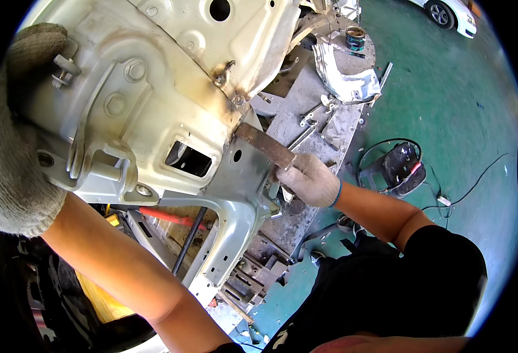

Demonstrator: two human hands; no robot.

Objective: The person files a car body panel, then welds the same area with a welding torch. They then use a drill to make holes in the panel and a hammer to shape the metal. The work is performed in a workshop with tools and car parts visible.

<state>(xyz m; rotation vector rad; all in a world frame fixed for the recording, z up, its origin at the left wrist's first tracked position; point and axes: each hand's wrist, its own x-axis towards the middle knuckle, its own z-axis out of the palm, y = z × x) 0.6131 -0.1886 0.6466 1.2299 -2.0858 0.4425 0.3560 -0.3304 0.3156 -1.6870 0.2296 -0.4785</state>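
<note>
While the left hand (12,150) is outstretched, grip unclear, the right hand (310,179) clenches a flat bar (266,145).

The panel (167,100) is showing cream, scorched brown in patches; the flat bar (265,145) is looking rusty brown, the right glove (310,181) off-white edged in blue, the floor (459,94) green.

Lighting: bright overall; sheen on pale metal panel (165,82); highlights washed out on bent white scrap (360,87) at right edge of workbench (342,127); dark shadow beside left glove (12,165). Quality: mostly sharp; fisheye bending, black rim.
</note>
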